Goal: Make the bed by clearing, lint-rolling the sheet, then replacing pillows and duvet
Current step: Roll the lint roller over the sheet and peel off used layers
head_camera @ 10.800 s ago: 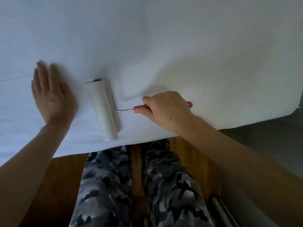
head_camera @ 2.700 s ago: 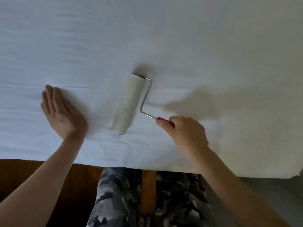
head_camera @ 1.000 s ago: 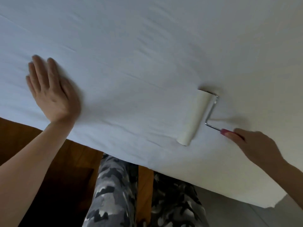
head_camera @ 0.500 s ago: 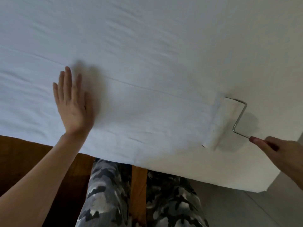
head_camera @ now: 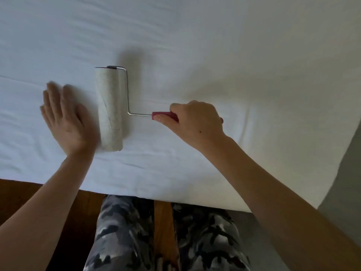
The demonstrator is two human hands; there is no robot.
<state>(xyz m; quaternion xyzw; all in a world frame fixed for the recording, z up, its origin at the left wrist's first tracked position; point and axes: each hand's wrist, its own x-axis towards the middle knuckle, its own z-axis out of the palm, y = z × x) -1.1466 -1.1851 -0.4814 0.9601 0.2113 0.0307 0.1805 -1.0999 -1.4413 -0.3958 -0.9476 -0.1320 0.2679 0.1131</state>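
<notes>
- The white fitted cotton sheet (head_camera: pixel 195 45) covers the bed and fills the view from nine o'clock round to three; faint creases run across it near the front edge at six o'clock. No pillow or duvet lies on the part in view, so the clearing step looks done here.
- The dark brown wooden floor (head_camera: pixel 29 202) shows at seven o'clock below the sheet's edge, and a pair of grey camouflage-print trousers (head_camera: pixel 136 231) stands at six o'clock against the bed.
- The long white sticky-paper lint roller with a bent wire frame and a red handle (head_camera: pixel 109 108) lies on the sheet just left of centre, at about ten o'clock. Its drum runs from twelve toward six and looks flecked with picked-up lint.
- The right hand (head_camera: pixel 195 122), at about three o'clock from the drum, has its fingers wrapped round the red handle.
- The left hand (head_camera: pixel 64 122) lies flat on the sheet, fingers straight and together, holding nothing. It is at nine o'clock from the drum, its edge just beside or touching it; blur hides which.
- As I judge it, the task is mid-way: lint-rolling is in hand over the near strip, the far sheet may need passes, and the pillows and duvet are not yet replaced.
</notes>
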